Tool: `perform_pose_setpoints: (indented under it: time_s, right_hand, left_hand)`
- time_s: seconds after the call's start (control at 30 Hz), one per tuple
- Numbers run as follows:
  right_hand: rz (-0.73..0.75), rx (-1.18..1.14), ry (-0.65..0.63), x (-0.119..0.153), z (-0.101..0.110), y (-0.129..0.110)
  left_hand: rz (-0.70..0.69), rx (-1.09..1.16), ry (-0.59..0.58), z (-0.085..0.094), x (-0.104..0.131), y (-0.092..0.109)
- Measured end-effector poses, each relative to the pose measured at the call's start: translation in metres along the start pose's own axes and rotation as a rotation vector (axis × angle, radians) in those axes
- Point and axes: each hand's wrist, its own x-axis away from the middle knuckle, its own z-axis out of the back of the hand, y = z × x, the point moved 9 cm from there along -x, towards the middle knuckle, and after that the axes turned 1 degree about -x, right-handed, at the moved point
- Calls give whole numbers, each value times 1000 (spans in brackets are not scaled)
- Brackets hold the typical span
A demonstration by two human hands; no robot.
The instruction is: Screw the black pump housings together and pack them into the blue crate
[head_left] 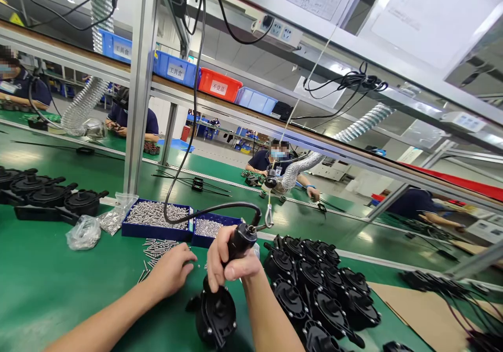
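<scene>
My right hand [231, 260] is wrapped round a black corded screwdriver [241, 241], which hangs from a hook and cord. Its lower end is hidden behind my fingers, just over a round black housing [216, 312] on the green bench. My left hand [175, 269] rests beside a loose pile of screws [157, 250], fingers curled with the tips together; whether they hold anything is too small to tell. Behind the hands are a blue tray of long screws [155, 232] and a smaller blue tray of small metal parts [218, 242].
Rows of black housings [310, 273] stand at the right, more housings [47, 192] at the left. Plastic bags [84, 232] lie near the screw tray. Cardboard [424, 310] is at the far right. A metal post [139, 85] rises behind the bench. Several people work beyond.
</scene>
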Motion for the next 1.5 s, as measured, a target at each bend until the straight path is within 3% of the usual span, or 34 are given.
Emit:
perform_pose_setpoints:
  time_s: [0.07, 0.2, 0.57, 0.7, 0.8, 0.93, 1.03, 1.1, 1.2, 1.33, 1.5]
  right_hand:
    - [-4, -27, 5, 0, 1, 0]
    - [-14, -38, 24, 0, 3, 0]
    - [-87, 141, -31, 2, 4, 3]
    - [-131, 165, -12, 3, 3, 2]
    - [-158, 229, 65, 6, 4, -7]
    - [-97, 376, 282, 9, 21, -32]
    - [-80, 442, 416, 11, 35, -42]
    - [-86, 464, 468, 12, 40, -43]
    - [-97, 470, 485, 10, 40, -44]
    - [-107, 473, 488, 10, 38, -44]
    - [-132, 469, 487, 12, 39, -43]
  left_hand:
    - [-81, -208, 67, -1, 2, 5]
    - [-107, -393, 44, -15, 5, 6]
    - [-191, -484, 92, -26, -1, 10]
    - [-137, -429, 75, -26, -5, 4]
    - [-64, -390, 34, -22, -7, -3]
    - [-29, -453, 31, -14, -6, -1]
    - [70, -224, 35, -13, -1, -1]
    - [215, 41, -31, -22, 4, -8]
    - [399, 280, -242, -49, 14, -19]
    - [502, 443, -511, -75, 24, -29]
    - [531, 597, -644, -81, 26, -28]
